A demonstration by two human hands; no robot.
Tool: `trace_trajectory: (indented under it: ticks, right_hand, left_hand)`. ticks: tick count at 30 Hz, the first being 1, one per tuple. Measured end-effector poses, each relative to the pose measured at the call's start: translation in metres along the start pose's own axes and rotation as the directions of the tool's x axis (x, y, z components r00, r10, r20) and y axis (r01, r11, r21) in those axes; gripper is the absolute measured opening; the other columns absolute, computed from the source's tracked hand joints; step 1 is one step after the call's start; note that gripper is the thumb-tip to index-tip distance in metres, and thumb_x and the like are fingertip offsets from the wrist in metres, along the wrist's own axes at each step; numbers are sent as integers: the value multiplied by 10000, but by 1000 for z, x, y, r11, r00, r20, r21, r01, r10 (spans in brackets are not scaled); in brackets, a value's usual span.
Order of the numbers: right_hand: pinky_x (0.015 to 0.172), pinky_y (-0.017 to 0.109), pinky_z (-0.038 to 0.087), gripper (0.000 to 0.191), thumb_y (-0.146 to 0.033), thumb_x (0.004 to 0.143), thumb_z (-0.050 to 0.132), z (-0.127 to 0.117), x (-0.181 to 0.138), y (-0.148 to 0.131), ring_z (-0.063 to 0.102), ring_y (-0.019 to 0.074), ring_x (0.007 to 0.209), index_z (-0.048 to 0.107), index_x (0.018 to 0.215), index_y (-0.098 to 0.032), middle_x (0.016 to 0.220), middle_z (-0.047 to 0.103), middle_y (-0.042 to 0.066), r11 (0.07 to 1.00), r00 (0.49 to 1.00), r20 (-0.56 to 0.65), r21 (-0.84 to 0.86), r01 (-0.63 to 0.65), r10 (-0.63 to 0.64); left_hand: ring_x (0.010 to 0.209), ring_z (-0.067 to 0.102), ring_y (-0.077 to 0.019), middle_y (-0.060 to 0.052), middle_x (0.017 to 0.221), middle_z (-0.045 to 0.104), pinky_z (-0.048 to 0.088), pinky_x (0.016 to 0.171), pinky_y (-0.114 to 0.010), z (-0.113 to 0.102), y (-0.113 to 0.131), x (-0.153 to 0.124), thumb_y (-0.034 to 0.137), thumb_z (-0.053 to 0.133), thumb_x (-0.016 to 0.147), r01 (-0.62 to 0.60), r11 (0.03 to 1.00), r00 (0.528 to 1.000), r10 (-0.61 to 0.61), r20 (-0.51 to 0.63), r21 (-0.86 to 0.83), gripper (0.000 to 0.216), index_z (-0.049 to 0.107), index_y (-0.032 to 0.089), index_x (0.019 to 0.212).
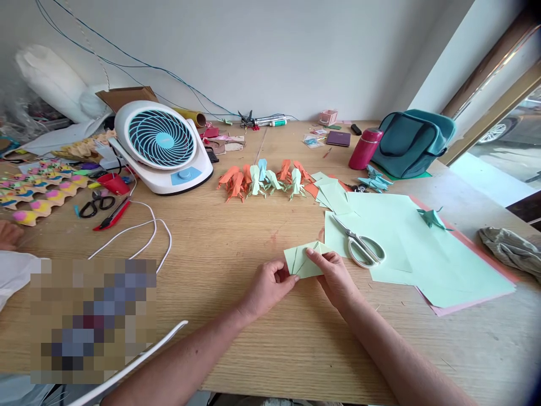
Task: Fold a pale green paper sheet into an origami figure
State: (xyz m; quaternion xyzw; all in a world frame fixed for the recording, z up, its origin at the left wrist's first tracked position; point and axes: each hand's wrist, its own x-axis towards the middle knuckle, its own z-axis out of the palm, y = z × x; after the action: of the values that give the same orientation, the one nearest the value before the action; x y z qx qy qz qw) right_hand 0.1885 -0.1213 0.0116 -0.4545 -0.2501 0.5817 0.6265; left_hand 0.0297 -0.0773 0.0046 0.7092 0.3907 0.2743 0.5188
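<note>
Between my two hands I hold a small pale green sheet of paper (302,261) with crease lines across it, just above the wooden table. My left hand (273,283) pinches its lower left edge. On its right side, my right hand (335,273) grips it with the thumb on top. White-handled scissors (364,248) lie to the right on large pale green sheets (426,259). Beyond my hands stand several folded paper insects (253,181) in orange, green and blue. Small cut paper pieces (332,192) are stacked beside them.
A white fan (163,144) stands at the back left, its white cord (147,242) looping over the table. At the back right are a pink bottle (366,149) and a teal bag (412,144). Another person's hand (10,234) rests at the left edge, near black-handled scissors (97,205).
</note>
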Motion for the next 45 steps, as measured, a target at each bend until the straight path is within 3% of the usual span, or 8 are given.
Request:
trace_trajectory:
  ticks: [4,16,24,30,45]
  right_hand:
    - [682,258,448,228,-404,727,802,-1,0,-2,575,148,701,735,803,-199,757,707,6,999,999,-14,22,31,-31]
    - [682,300,485,227,-396,713,809,0,0,-1,664,233,825,738,822,-210,844,749,42,996,997,-59,65,60,-56]
    - [738,329,489,242,-408,718,801,-2,1,0,647,255,880,735,849,-217,906,745,52,991,990,-46,-25,128,-130]
    - [762,322,476,223,-425,767,759,-3,1,2,627,229,855,716,839,-218,876,728,39,963,968,-20,-113,245,-248]
    - [675,331,485,274,-464,728,779,4,-3,-7,651,251,802,731,847,-223,838,739,43,974,975,-45,-76,215,-218]
  left_hand:
    - [613,458,-108,20,652,521,352,571,-220,-4,-2,3,282,650,781,-27,999,999,26,-47,-29,178,570,156,684]
    - [605,437,-104,17,649,515,338,567,-219,-5,-4,4,328,645,799,-28,998,999,27,-20,-60,235,550,158,668]
    - [589,437,-99,19,640,518,341,571,-220,-6,0,2,296,637,795,-63,998,997,63,-45,-8,230,537,161,638]
    - [602,446,-108,17,627,514,346,578,-223,-6,-3,6,305,645,756,-29,997,997,23,-78,-71,214,544,161,635]
    - [655,489,-118,5,693,553,375,597,-217,-8,-3,4,313,666,793,-100,990,995,98,-26,-95,219,570,153,679]
